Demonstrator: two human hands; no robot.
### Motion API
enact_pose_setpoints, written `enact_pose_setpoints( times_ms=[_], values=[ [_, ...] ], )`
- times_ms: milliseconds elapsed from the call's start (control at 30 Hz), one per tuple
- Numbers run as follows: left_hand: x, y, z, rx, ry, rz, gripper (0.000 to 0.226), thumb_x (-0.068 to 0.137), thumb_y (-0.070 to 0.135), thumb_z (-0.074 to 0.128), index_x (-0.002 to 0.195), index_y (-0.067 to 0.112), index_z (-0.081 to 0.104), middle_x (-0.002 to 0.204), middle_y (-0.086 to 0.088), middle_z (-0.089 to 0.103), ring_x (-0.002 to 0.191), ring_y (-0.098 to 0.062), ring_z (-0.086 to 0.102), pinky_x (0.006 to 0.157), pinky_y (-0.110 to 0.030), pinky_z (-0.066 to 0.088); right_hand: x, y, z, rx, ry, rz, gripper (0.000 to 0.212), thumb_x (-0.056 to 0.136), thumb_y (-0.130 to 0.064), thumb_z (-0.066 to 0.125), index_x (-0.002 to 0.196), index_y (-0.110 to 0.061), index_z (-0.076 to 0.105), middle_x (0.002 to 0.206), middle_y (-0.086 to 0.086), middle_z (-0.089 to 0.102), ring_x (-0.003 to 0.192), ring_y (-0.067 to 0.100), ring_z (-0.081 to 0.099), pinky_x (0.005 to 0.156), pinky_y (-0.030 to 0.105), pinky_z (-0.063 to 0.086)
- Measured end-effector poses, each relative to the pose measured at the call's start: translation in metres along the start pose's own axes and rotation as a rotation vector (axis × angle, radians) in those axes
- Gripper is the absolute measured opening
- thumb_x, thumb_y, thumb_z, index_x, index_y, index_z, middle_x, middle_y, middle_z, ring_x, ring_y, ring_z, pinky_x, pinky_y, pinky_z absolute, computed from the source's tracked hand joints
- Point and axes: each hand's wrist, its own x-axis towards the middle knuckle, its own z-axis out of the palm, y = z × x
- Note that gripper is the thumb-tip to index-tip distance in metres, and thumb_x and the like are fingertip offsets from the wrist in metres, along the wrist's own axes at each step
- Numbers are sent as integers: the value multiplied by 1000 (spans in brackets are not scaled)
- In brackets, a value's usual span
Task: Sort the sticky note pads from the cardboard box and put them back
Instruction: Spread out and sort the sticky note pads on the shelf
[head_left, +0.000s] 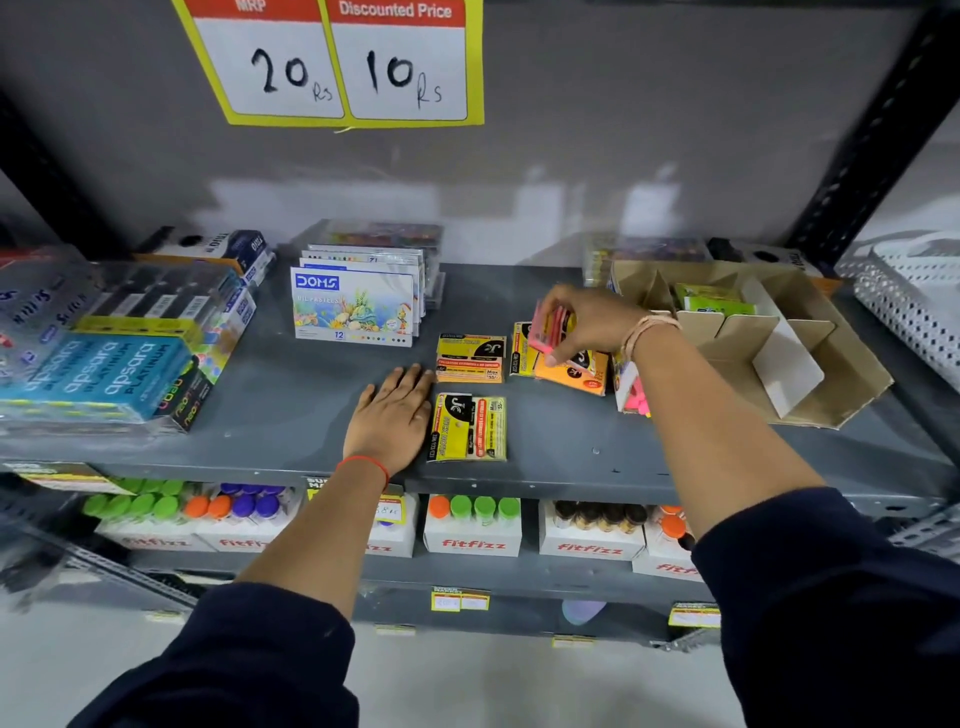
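A cardboard box (810, 364) with dividers lies on the grey shelf at the right; a green pad (714, 299) sits in a back compartment. My right hand (587, 319) is shut on a pink sticky note pad (548, 330), held above an orange pad (569, 371). Two yellow pads lie on the shelf, one (470, 358) further back and one (467, 428) near the front edge. A pink pad (634, 397) leans at the box's left corner. My left hand (392, 410) rests flat on the shelf, left of the front yellow pad.
DOMS oil pastel boxes (356, 306) stand at the shelf's middle back. Apsara pencil packs (109, 371) fill the left side. A white perforated basket (904, 291) is at the far right. Fitfizz bottle cartons (472, 530) line the shelf below.
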Motion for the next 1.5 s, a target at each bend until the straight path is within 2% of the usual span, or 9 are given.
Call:
enact_pose_setpoints(
  times_ms=[100,200,333,600,733,833,1067,1233,1500],
  values=[
    [0,-1,0,-3,-2,-1,48,97,26,22,145,28,15,157,8,12,145,-11,6,118,-38,5,-17,-13,-5,127,-22,-60,59,60,-26,85,110,-22,55,112,2,60,102,20,55,75,22,42],
    [0,-2,0,-9,-4,-4,48,97,27,23,145,28,14,157,8,12,145,-12,6,118,-38,4,-36,-24,14,-36,-181,-109,60,56,-30,86,106,-24,53,103,-3,56,92,17,51,63,21,39],
    [0,0,1,5,-20,-7,48,97,26,21,145,28,12,157,8,10,145,-11,5,119,-38,4,-46,-23,50,-166,-295,-72,62,59,-23,85,111,-16,52,114,10,54,95,22,48,74,31,40],
    [0,0,0,26,-18,-3,48,98,26,20,145,27,11,157,7,9,145,-12,4,119,-39,4,-46,-22,53,-208,-220,-94,63,61,-29,84,117,-15,56,120,10,48,111,26,45,89,35,42],
    [-1,0,0,11,-11,0,48,98,26,21,145,28,12,157,7,11,145,-12,5,118,-39,4,-24,-9,17,-253,22,-56,49,69,-23,78,113,-11,60,119,12,55,109,27,52,86,30,40],
    [0,0,-1,13,-11,0,48,97,27,21,145,28,12,157,7,11,145,-12,5,118,-39,5,-4,0,7,-444,-59,90,61,67,-29,80,118,-9,52,118,14,59,104,29,56,76,30,43],
    [-1,1,-1,10,-16,3,48,98,27,20,145,28,11,157,7,10,145,-12,4,119,-39,4,11,4,19,-501,-234,146,95,66,-29,81,141,-10,27,141,12,46,124,31,48,99,37,45],
    [-3,1,-2,13,-6,6,48,98,28,21,145,27,11,157,7,10,145,-12,4,118,-38,4,4,-9,1,-362,-136,101,67,61,-24,83,116,-10,46,110,12,57,87,24,51,59,25,40],
    [-3,2,-3,32,-27,-18,50,98,27,19,146,22,4,158,6,5,145,-11,0,119,-36,1,36,-72,27,-137,-82,-189,51,63,-19,81,106,-16,55,103,1,50,86,17,48,66,24,34]
  ],
)
